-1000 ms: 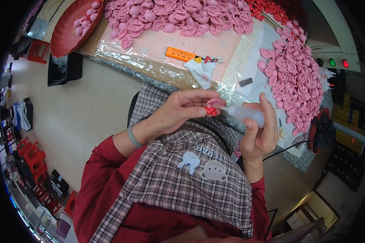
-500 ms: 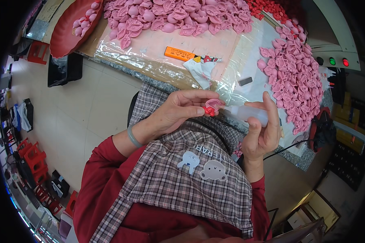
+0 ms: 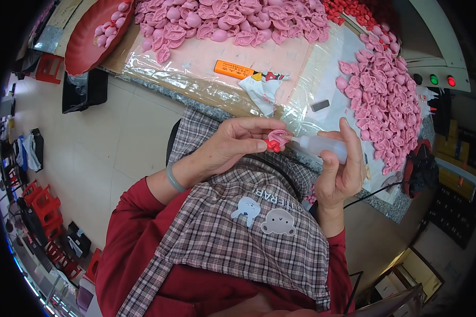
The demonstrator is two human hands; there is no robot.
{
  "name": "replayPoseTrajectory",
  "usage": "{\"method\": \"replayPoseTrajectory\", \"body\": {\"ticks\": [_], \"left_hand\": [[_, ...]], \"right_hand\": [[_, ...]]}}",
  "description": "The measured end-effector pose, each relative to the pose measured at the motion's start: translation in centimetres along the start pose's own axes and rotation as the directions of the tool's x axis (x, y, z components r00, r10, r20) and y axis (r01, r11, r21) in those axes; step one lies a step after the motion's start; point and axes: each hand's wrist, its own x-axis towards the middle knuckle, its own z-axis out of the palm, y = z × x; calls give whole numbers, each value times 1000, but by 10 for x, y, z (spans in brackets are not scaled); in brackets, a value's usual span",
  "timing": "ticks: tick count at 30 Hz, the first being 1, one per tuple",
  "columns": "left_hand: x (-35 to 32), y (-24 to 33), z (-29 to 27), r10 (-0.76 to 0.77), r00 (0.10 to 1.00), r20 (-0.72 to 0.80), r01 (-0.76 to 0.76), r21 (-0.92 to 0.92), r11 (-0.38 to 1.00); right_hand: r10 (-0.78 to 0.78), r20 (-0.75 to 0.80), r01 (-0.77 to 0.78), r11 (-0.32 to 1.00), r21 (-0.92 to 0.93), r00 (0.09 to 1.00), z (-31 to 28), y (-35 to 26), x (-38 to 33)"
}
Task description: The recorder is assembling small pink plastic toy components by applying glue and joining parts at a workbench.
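Observation:
My left hand [image 3: 237, 141] pinches a small pink cup-shaped plastic piece with a red bow-like part [image 3: 273, 145] between thumb and fingers. In my right hand [image 3: 341, 171] lies a translucent squeeze bottle [image 3: 324, 148], gripped between thumb and fingers. Its thin nozzle points left and meets the hollow of the pink piece; whether the tip touches the inside is too small to tell. Both hands are just in front of the table's near edge, above my checked apron [image 3: 259, 227].
Pink shell-like pieces [image 3: 222, 21] are heaped at the back, with another heap [image 3: 381, 105] at the right. Small red parts [image 3: 349, 13] lie behind. An orange box cutter [image 3: 235, 70], a white cloth [image 3: 260, 95] and a dark block [image 3: 319, 105] rest on the table. A red basin [image 3: 82, 53] stands far left.
The bottle and my right hand have shifted very slightly left. The pink piece has tipped a little in my left hand, which otherwise stays in place.

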Motion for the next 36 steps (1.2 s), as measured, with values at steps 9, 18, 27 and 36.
{"method": "replayPoseTrajectory", "body": {"ticks": [9,18,27,36], "left_hand": [[0,1,0,-8,1000,-17,8,5,1000],[-1,-1,-2,-1,1000,-17,0,-9,1000],[-1,-2,-3,14,999,-31,-14,-18,1000],[-1,-4,-5,37,998,-41,-39,-32,999]], "right_hand": [[-54,-1,54,998,-40,999,-1,2,-1],[-75,-57,76,997,8,996,1,8,-1],[-113,-90,111,993,-27,989,0,11,-5],[-148,-64,138,980,-144,987,-1,6,-6]]}}
